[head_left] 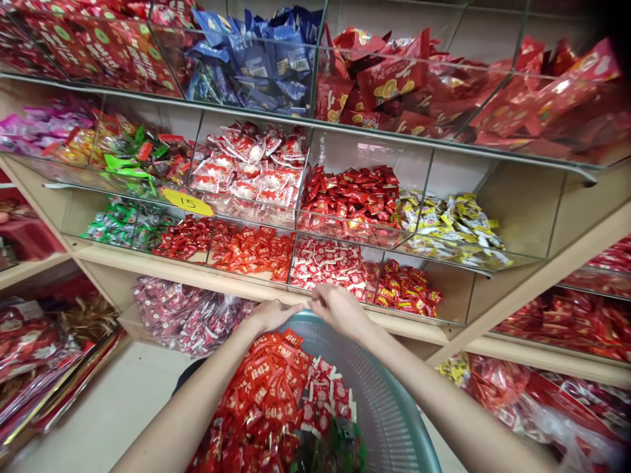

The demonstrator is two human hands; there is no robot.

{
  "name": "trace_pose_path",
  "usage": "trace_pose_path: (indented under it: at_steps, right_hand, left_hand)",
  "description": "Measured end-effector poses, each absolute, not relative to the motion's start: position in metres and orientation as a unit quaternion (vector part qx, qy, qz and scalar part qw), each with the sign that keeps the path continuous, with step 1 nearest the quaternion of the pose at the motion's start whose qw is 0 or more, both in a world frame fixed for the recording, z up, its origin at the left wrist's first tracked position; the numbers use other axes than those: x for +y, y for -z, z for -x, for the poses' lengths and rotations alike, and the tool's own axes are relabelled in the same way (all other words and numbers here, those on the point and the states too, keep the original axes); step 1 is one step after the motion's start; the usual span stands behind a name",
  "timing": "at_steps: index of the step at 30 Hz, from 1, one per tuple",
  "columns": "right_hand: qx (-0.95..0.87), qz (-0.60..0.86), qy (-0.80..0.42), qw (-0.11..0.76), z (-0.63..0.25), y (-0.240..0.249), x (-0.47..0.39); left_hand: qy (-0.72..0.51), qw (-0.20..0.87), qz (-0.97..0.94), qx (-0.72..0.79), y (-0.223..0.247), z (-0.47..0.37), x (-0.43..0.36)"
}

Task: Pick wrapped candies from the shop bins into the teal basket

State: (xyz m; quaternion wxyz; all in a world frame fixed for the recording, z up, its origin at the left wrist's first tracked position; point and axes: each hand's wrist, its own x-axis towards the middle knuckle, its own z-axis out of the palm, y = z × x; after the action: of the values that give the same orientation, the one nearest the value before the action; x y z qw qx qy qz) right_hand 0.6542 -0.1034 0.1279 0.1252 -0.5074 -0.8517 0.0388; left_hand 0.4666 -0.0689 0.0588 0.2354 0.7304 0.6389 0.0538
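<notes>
A blue-grey plastic basket (424, 427) stands in front of me, low in the view. Inside lie orange-red candy packets (276, 374), red-and-white wrapped candies (328, 394) and some green-wrapped candies (345, 440). My left hand (270, 315) is closed on the far left part of the basket's rim, its thumb stretched along the edge. Close beside it, my right hand (340, 310) has its fingers curled at the far rim. The undersides of both hands are hidden.
Just beyond my hands, a wooden shelf edge (187, 268) runs below clear candy bins. A yellow tag (187, 202) reads 15. Blue packets (266, 56) and red packets (389, 72) fill upper bins. Bagged candies (182, 315) sit beneath the shelf, with more bags (552, 401) at right.
</notes>
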Motion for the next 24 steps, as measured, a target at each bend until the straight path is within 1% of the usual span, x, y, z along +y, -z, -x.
trace_pose_path:
  at_steps: [1,3,6,12,18,21,24]
  right_hand:
    - [-0.829,0.538,-0.021,0.151,-0.653,-0.133,-0.093]
    - [-0.781,0.599,-0.002,0.174,-0.650,-0.138,-0.071]
    - [-0.738,0.654,-0.017,0.166,-0.645,-0.134,-0.046]
    - [-0.718,0.684,-0.027,0.124,-0.637,-0.117,-0.025]
    - [-0.717,0.685,-0.030,0.125,-0.636,-0.113,-0.022]
    - [-0.718,0.680,-0.034,0.144,-0.639,-0.117,-0.024]
    - [-0.716,0.668,-0.042,0.196,-0.646,-0.125,-0.035]
  left_hand:
    - [-0.057,0.240,-0.732,0.635,-0.059,-0.466,-0.069]
    - [-0.062,0.254,-0.740,0.619,-0.059,-0.466,-0.068]
    - [-0.060,0.262,-0.743,0.613,-0.058,-0.465,-0.068]
    - [-0.064,0.265,-0.732,0.624,-0.059,-0.465,-0.069]
    - [-0.057,0.266,-0.725,0.632,-0.057,-0.465,-0.067]
    - [-0.058,0.266,-0.730,0.627,-0.056,-0.464,-0.066]
    - [-0.061,0.263,-0.734,0.623,-0.057,-0.464,-0.067]
